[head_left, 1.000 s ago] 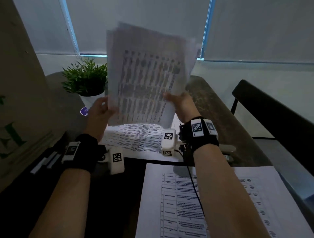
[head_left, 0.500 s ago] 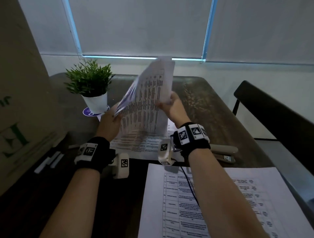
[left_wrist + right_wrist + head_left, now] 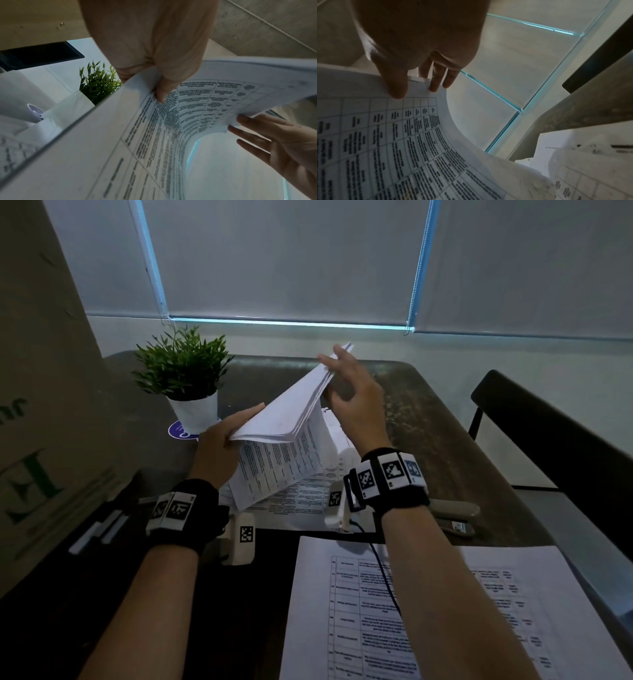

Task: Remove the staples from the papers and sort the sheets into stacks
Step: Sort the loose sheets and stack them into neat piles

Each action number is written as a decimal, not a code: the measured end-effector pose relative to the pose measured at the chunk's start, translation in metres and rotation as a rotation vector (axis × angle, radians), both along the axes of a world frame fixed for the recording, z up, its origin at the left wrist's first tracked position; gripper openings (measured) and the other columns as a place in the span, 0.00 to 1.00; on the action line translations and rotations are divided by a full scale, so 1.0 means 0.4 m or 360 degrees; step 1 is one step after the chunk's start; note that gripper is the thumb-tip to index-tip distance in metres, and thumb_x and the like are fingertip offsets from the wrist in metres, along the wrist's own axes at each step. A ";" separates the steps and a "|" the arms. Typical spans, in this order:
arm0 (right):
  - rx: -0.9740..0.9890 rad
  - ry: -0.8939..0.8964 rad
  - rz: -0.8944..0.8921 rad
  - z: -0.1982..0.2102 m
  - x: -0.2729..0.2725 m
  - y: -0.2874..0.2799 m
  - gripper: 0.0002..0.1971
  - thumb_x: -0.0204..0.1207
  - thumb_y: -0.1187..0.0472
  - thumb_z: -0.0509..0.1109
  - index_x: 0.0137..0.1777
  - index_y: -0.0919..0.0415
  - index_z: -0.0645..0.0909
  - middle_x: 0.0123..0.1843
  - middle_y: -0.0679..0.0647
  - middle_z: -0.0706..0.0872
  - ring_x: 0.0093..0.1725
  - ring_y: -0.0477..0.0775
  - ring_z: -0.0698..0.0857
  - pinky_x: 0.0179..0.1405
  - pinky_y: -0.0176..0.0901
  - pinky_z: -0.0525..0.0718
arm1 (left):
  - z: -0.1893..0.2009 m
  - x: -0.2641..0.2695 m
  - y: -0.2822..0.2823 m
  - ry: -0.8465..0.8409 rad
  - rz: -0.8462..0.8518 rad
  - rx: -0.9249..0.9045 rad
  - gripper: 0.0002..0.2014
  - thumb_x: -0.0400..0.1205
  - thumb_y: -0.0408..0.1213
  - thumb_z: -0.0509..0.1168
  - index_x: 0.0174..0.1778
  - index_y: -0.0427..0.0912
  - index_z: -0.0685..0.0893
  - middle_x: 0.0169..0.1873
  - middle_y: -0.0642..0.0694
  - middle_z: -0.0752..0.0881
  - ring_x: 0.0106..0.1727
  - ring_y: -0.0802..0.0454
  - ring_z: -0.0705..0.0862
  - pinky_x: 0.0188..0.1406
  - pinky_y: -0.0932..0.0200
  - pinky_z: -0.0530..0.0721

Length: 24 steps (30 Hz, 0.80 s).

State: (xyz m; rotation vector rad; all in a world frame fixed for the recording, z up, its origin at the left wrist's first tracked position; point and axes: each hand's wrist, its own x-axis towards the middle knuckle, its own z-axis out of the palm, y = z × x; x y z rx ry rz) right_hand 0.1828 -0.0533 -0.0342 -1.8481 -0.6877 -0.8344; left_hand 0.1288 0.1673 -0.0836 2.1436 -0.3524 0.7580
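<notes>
From above, your left hand (image 3: pixel 219 446) and right hand (image 3: pixel 356 402) pinch a bundle of papers (image 3: pixel 291 409) over the table's (image 3: pixel 445 419) far edge. Left wrist: thumb (image 3: pixel 161 93) pressed on print. Right wrist: fingers (image 3: pixel 435 81) clamp a corner.

Office setting, worktop (image 3: pixel 442 419) with printed sheets (image 3: pixel 445 611), stapler (image 3: pixel 452 513), potted plant (image 3: pixel 185 371), chair (image 3: pixel 548 433), roller blinds (image 3: pixel 284 258)

Pretty dim room. Grey roller blinds (image 3: pixel 291 258) are pulled down over the window with bluish light leaking at the edges, a dark worn table (image 3: pixel 442 419) below, black chair (image 3: pixel 561 440) on the right.
</notes>
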 end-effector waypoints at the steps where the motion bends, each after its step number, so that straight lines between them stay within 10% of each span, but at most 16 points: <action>1: 0.0038 -0.0025 0.0009 0.000 0.000 0.001 0.22 0.75 0.70 0.72 0.69 0.59 0.83 0.77 0.59 0.77 0.77 0.56 0.75 0.77 0.37 0.66 | 0.001 -0.001 -0.002 0.0001 -0.0001 -0.0009 0.20 0.84 0.25 0.56 0.71 0.43 0.79 0.66 0.55 0.78 0.65 0.68 0.74 0.59 0.85 0.69; 6: 0.0099 -0.0095 -0.0035 -0.008 0.008 0.001 0.19 0.76 0.70 0.74 0.68 0.62 0.84 0.74 0.59 0.80 0.71 0.48 0.78 0.72 0.23 0.68 | 0.000 -0.004 -0.004 0.0008 0.0046 -0.0051 0.21 0.83 0.25 0.56 0.70 0.46 0.79 0.64 0.56 0.79 0.63 0.70 0.75 0.56 0.85 0.70; 10: 0.0108 -0.0040 -0.0034 -0.010 0.006 -0.002 0.23 0.76 0.68 0.75 0.71 0.59 0.81 0.77 0.59 0.77 0.73 0.43 0.74 0.74 0.31 0.69 | 0.002 -0.010 -0.007 -0.0038 0.0044 -0.0237 0.16 0.81 0.31 0.60 0.62 0.48 0.82 0.57 0.51 0.84 0.53 0.72 0.81 0.51 0.77 0.77; 15: 0.0270 0.0769 -0.0084 0.004 -0.001 0.004 0.56 0.70 0.49 0.80 0.88 0.53 0.44 0.87 0.60 0.54 0.85 0.61 0.57 0.80 0.55 0.60 | 0.013 -0.018 -0.021 0.0046 0.0077 -0.0934 0.12 0.83 0.27 0.61 0.55 0.50 0.78 0.49 0.50 0.84 0.50 0.55 0.82 0.49 0.64 0.81; 19: 0.0598 0.1262 0.0455 -0.014 0.018 -0.006 0.26 0.75 0.63 0.77 0.71 0.71 0.79 0.64 0.68 0.86 0.65 0.67 0.85 0.70 0.68 0.79 | 0.030 -0.024 -0.019 -0.0016 0.0037 -0.1209 0.22 0.84 0.33 0.61 0.75 0.43 0.70 0.66 0.46 0.81 0.65 0.50 0.81 0.62 0.53 0.82; 24: 0.0553 0.1444 0.0460 -0.031 0.028 -0.020 0.18 0.76 0.74 0.71 0.66 0.69 0.81 0.61 0.66 0.87 0.59 0.68 0.87 0.64 0.64 0.84 | 0.015 0.003 -0.013 0.0330 0.0228 -0.1133 0.21 0.81 0.28 0.59 0.70 0.45 0.73 0.59 0.48 0.82 0.64 0.42 0.79 0.61 0.47 0.78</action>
